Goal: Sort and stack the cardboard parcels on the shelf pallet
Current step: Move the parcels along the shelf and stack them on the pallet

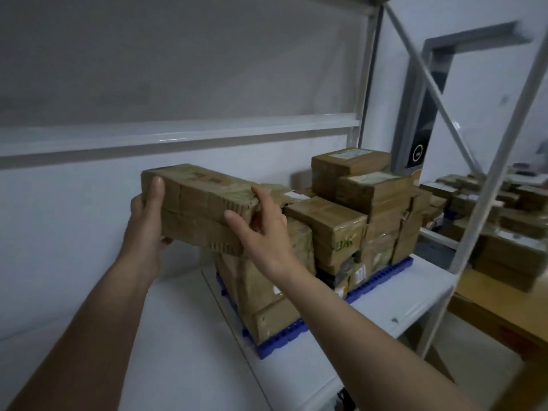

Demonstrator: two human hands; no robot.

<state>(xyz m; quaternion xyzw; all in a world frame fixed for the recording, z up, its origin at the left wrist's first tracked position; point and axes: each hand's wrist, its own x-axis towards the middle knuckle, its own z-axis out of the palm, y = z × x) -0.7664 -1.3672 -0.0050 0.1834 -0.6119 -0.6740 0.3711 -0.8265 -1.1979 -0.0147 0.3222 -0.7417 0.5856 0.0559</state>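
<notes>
Head view of a white shelf (385,307) carrying a blue pallet (382,284) stacked with taped cardboard parcels (341,223). A long parcel (198,203), wrapped in brown tape, is held at the top of the stack's left end, overhanging the pallet toward the left side of the shelf. The left hand (148,221) grips the parcel's left end, thumb laid up its front face and fingers curled beneath the lower edge. The right hand (264,229) rests on the parcel's right end with its fingers (261,197) spread and nearly straight, pressing rather than clasping. The remaining parcels rise in tiers toward the shelf's back right corner, highest beside the grey upright post (363,93). Beyond the diagonal brace (439,93), more parcels (498,221) lie on a wooden surface (501,310) to the right.
</notes>
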